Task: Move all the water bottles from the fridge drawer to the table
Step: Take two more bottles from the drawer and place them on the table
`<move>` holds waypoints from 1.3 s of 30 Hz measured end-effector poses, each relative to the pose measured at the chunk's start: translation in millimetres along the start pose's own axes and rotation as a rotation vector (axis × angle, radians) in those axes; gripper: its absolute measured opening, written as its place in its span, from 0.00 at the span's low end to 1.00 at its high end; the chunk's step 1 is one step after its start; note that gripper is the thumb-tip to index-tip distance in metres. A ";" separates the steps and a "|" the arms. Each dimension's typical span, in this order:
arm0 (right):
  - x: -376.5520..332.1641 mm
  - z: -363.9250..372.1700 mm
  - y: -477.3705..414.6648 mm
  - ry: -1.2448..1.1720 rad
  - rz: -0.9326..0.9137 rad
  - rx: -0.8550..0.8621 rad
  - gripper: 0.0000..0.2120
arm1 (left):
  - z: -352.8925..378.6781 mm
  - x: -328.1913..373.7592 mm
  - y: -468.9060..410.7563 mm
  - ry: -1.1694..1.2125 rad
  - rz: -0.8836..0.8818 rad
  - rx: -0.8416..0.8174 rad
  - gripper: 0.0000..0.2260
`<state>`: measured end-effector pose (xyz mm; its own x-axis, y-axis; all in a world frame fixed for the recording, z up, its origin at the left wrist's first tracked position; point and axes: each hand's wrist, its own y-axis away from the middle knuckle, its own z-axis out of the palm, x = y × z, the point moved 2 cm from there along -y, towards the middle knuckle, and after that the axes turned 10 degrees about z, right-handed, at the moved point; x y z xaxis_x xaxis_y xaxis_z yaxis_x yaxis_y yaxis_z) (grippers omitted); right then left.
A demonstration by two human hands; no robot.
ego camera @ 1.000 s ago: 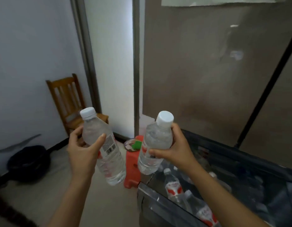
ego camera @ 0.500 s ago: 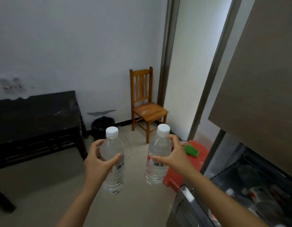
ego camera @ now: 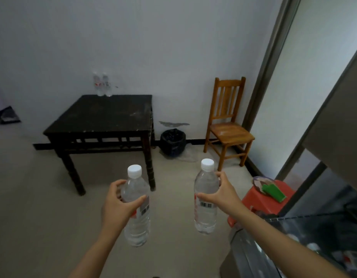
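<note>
My left hand [ego camera: 118, 205] grips a clear water bottle [ego camera: 136, 221] with a white cap, held upright over the floor. My right hand [ego camera: 223, 195] holds a second upright water bottle [ego camera: 205, 215] beside it. A dark wooden table [ego camera: 105, 115] stands ahead against the wall, with two water bottles [ego camera: 102, 85] upright at its far edge. The open fridge drawer [ego camera: 305, 245] shows at the lower right, with more bottles dimly visible inside.
A wooden chair [ego camera: 227, 125] stands right of the table, with a black bin [ego camera: 172, 143] between them. A red stool [ego camera: 267, 199] carrying a green object sits on the floor by the fridge. Bare floor stretches from me to the table.
The view has swung left from the fridge drawer toward the table, which now shows in full with two bottles on it. Both hands still hold their bottles upright.
</note>
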<state>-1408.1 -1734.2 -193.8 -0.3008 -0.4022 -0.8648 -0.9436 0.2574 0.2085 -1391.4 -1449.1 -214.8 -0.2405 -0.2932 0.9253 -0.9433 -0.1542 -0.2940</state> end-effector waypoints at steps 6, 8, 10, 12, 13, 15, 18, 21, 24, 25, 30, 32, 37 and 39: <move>-13.7 35.8 -1.0 0.055 -0.041 -0.121 0.35 | -46.4 -5.5 12.7 -0.081 -0.069 0.117 0.26; -18.4 50.2 -0.8 0.083 -0.064 -0.165 0.34 | -61.4 -8.5 17.9 -0.099 -0.087 0.159 0.27; -26.5 69.7 -0.2 0.125 -0.099 -0.214 0.33 | -81.1 -12.6 25.2 -0.110 -0.101 0.225 0.28; -35.6 88.5 0.9 0.160 -0.126 -0.247 0.33 | -101.2 -16.8 31.0 -0.127 -0.115 0.285 0.26; -40.6 97.8 1.5 0.176 -0.133 -0.262 0.33 | -111.6 -18.2 34.4 -0.138 -0.123 0.306 0.26; -51.4 119.9 3.6 0.192 -0.148 -0.290 0.34 | -135.6 -23.4 41.7 -0.156 -0.147 0.335 0.28; -69.1 158.5 11.3 0.210 -0.190 -0.353 0.35 | -176.6 -34.3 55.8 -0.185 -0.191 0.395 0.30; -89.6 206.8 25.1 0.228 -0.224 -0.431 0.37 | -224.6 -44.0 71.5 -0.220 -0.213 0.480 0.29; -110.3 259.5 43.2 0.245 -0.243 -0.495 0.39 | -276.3 -54.5 83.6 -0.261 -0.235 0.544 0.29; -118.6 283.4 51.4 0.248 -0.250 -0.516 0.38 | -299.9 -61.0 88.7 -0.272 -0.246 0.561 0.29; -151.3 372.3 82.7 0.238 -0.279 -0.551 0.34 | -385.6 -83.2 99.4 -0.297 -0.267 0.622 0.28; -165.4 406.8 95.0 0.230 -0.308 -0.562 0.33 | -418.0 -93.0 100.0 -0.318 -0.265 0.641 0.29; -193.2 476.8 116.5 0.207 -0.331 -0.582 0.36 | -479.1 -113.6 95.8 -0.346 -0.272 0.675 0.33; -202.3 496.2 121.0 0.232 -0.335 -0.605 0.38 | -495.3 -120.7 94.4 -0.341 -0.280 0.686 0.32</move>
<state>-1392.5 -1185.7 -220.4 0.0595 -0.5675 -0.8212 -0.8813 -0.4162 0.2238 -1564.8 -960.9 -235.7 0.1710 -0.4119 0.8951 -0.5817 -0.7754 -0.2457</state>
